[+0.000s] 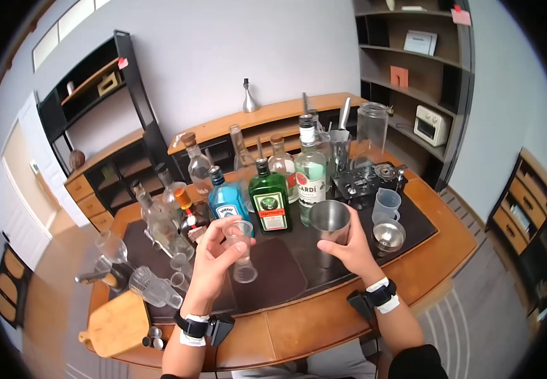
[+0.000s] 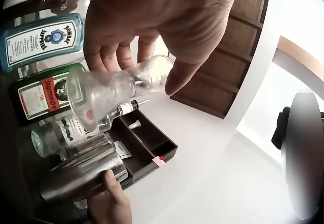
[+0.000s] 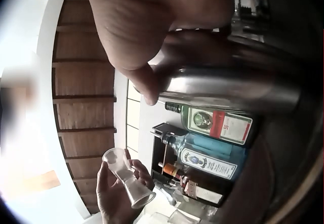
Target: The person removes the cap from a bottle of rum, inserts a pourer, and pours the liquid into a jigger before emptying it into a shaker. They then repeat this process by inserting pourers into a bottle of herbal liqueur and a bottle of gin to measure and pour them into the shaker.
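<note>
In the head view my left hand [image 1: 212,260] pinches a clear plastic double-ended jigger [image 1: 243,270] near its upper cup. The left wrist view shows measuring lines on the jigger [image 2: 109,89], which looks see-through, with no liquid visible in it. My right hand [image 1: 351,249] grips a metal shaker tin [image 1: 330,218] near its rim, thumb across the front and the other fingers hidden behind. Just beyond the hands stand a green Jägermeister bottle [image 1: 271,201], a blue Bombay Sapphire bottle [image 1: 226,192] and a clear Bacardi bottle [image 1: 311,174].
A measuring cup [image 1: 387,205] and a metal bowl-shaped strainer [image 1: 389,236] stand right of the tin. At left lie a cutting board [image 1: 117,322], small metal jiggers [image 1: 155,341] and a ribbed glass pitcher [image 1: 150,287]. A tall glass jar [image 1: 372,129] stands at the back right.
</note>
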A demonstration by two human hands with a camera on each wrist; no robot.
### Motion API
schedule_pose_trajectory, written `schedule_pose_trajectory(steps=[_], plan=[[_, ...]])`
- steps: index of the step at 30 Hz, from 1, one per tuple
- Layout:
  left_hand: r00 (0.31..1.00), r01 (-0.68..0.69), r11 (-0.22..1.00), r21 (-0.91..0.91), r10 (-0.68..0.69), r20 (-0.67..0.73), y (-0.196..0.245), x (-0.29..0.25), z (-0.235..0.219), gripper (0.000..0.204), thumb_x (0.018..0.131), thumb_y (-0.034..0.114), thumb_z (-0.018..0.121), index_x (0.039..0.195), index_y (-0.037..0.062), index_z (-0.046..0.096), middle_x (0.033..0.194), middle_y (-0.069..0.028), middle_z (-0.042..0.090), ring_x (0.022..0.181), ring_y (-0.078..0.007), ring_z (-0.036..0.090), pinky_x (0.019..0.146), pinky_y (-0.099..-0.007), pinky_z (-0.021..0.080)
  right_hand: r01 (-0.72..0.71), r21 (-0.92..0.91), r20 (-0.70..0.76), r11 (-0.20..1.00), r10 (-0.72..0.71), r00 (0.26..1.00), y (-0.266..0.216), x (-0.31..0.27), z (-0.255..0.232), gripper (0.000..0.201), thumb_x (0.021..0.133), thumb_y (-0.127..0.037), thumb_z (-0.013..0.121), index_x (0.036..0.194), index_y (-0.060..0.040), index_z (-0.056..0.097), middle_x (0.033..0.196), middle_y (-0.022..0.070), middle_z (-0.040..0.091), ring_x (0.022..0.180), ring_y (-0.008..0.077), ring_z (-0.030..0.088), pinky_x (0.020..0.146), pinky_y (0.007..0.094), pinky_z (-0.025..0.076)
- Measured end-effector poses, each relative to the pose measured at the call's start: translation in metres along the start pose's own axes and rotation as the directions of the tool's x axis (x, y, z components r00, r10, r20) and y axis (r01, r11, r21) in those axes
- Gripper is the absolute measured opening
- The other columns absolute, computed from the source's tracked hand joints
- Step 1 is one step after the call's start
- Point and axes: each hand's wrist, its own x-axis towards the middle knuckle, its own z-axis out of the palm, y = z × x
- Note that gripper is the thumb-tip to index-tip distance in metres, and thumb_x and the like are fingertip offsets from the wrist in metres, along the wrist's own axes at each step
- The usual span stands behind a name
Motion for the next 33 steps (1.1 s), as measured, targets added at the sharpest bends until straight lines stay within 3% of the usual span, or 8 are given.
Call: schedule_pose_trajectory(steps=[3, 5, 7, 11, 18, 27, 33], plan=[[0.998, 0.064, 0.998, -0.017, -0.064, -0.004, 0.004, 0.011, 0.013, 0.05, 0.097, 0.01, 0.072, 0.144, 0.0055, 0.055, 0.119, -0.0042, 0.057, 0.107, -0.0245, 0.069, 0.094, -0.0368, 0.055, -0.055, 0.045, 0.022, 0.997, 0.054, 0.998, 0.006, -0.006, 0.004, 0.093, 0.083, -0.008, 0.087, 0.156, -0.0047, 0.029, 0.131, 0.0092, 0.057, 0.112, 0.0143, 0.06, 0.096, 0.0317, 0.051], [0.999, 0.034, 0.999, -0.002, -0.034, -0.003, 0.003, 0.021, 0.025, 0.051, 0.098, 0.018, 0.073, 0.143, 0.0043, 0.052, 0.117, -0.0057, 0.062, 0.104, -0.0228, 0.069, 0.093, -0.0374, 0.056, -0.024, 0.091, 0.045, 0.996, 0.02, 0.999, 0.004, -0.007, 0.005, 0.096, 0.083, -0.012, 0.088, 0.158, -0.0037, 0.028, 0.145, 0.0124, 0.05, 0.133, 0.0198, 0.051, 0.112, 0.0362, 0.042], [1.0, 0.026, 1.0, 0.015, -0.026, 0.002, -0.001, 0.036, 0.033, 0.053, 0.097, 0.024, 0.076, 0.14, 0.0043, 0.052, 0.114, -0.0063, 0.065, 0.102, -0.0208, 0.068, 0.091, -0.0384, 0.057, -0.001, 0.016, 0.04, 1.0, 0.0, 0.999, -0.003, -0.009, 0.005, 0.095, 0.084, -0.014, 0.087, 0.158, -0.0029, 0.028, 0.15, 0.0135, 0.046, 0.14, 0.0216, 0.045, 0.117, 0.0377, 0.037], [0.996, -0.009, 0.995, 0.096, 0.001, 0.086, -0.001, 0.059, 0.042, 0.046, 0.097, 0.022, 0.075, 0.133, 0.0049, 0.052, 0.115, -0.0081, 0.068, 0.101, -0.0203, 0.069, 0.092, -0.038, 0.057, 0.009, 0.003, 0.018, 1.0, -0.009, 1.0, 0.001, -0.01, 0.003, 0.098, 0.082, -0.019, 0.089, 0.157, -0.0018, 0.029, 0.151, 0.0162, 0.045, 0.142, 0.0247, 0.045, 0.118, 0.0398, 0.036], [0.986, 0.022, 0.93, 0.368, -0.08, 0.144, 0.022, 0.081, 0.056, 0.035, 0.098, 0.019, 0.076, 0.124, 0.0016, 0.061, 0.111, -0.0058, 0.071, 0.096, -0.0137, 0.07, 0.086, -0.0312, 0.059, 0.05, -0.041, 0.024, 0.998, -0.049, 0.999, 0.016, -0.008, 0.0, 0.101, 0.082, -0.027, 0.09, 0.157, 0.0005, 0.029, 0.153, 0.0212, 0.044, 0.145, 0.0297, 0.044, 0.119, 0.0423, 0.036], [0.972, 0.098, 0.856, 0.508, -0.193, 0.137, 0.054, 0.095, 0.062, 0.035, 0.094, 0.013, 0.081, 0.121, -0.0034, 0.067, 0.106, -0.0084, 0.076, 0.089, -0.012, 0.072, 0.078, -0.0265, 0.06, 0.038, -0.061, 0.041, 0.997, -0.036, 0.999, 0.01, -0.008, -0.001, 0.101, 0.083, -0.022, 0.089, 0.159, -0.0012, 0.027, 0.154, 0.0179, 0.045, 0.144, 0.0252, 0.043, 0.119, 0.0404, 0.035], [0.972, 0.055, 0.76, 0.648, -0.189, 0.139, 0.067, 0.093, 0.073, 0.039, 0.09, 0.017, 0.085, 0.119, -0.0059, 0.072, 0.101, -0.0088, 0.077, 0.084, -0.0095, 0.07, 0.075, -0.0256, 0.057, 0.016, -0.03, 0.046, 0.999, -0.015, 0.999, 0.003, -0.009, 0.0, 0.101, 0.083, -0.024, 0.089, 0.159, -0.0013, 0.027, 0.154, 0.0179, 0.045, 0.145, 0.0254, 0.043, 0.12, 0.0405, 0.035]])
